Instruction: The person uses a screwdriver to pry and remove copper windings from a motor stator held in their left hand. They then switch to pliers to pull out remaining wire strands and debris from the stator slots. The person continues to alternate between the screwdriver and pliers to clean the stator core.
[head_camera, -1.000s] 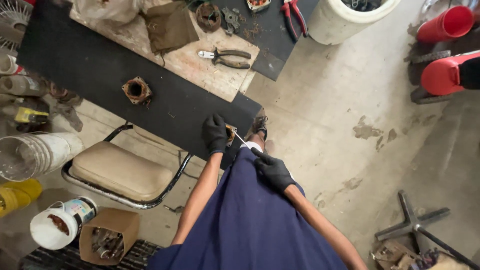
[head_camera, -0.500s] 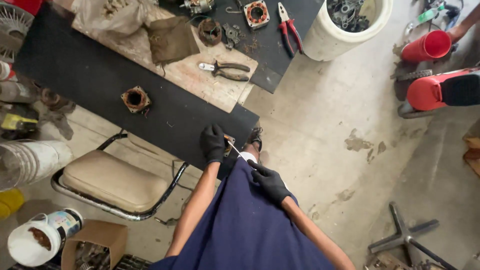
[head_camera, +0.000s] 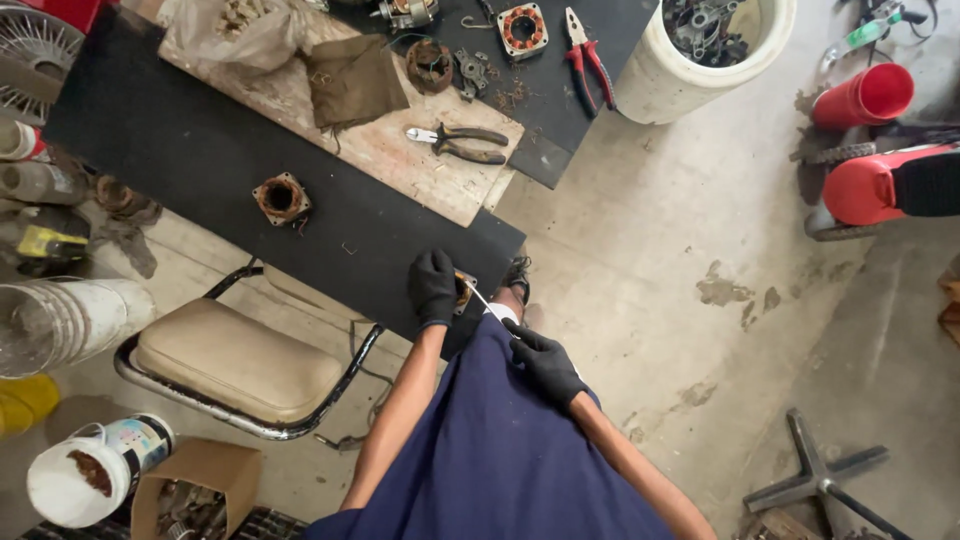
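Note:
My left hand (head_camera: 433, 288), in a black glove, grips a small rusty motor part (head_camera: 463, 291) at the near corner of the black mat (head_camera: 200, 150). A thin metal tool (head_camera: 483, 301) runs from that part back to my right hand (head_camera: 545, 362), also black-gloved, which is closed on it above my blue-clad lap (head_camera: 500, 450). A foot in a dark sandal (head_camera: 516, 278) shows just beyond the hands.
On the bench lie a rusty stator (head_camera: 281, 198), black pliers (head_camera: 458, 141), red-handled pliers (head_camera: 586, 52), a copper-wound stator (head_camera: 522, 27) and a brown cloth (head_camera: 353, 84). A white bucket of parts (head_camera: 700, 50) stands behind. A padded chair (head_camera: 235, 360) sits left; a chair base (head_camera: 815, 475) lies right.
The view has shifted, so the bench and hands sit lower in the picture. Both hands stay together on the small part and thin tool with little visible movement.

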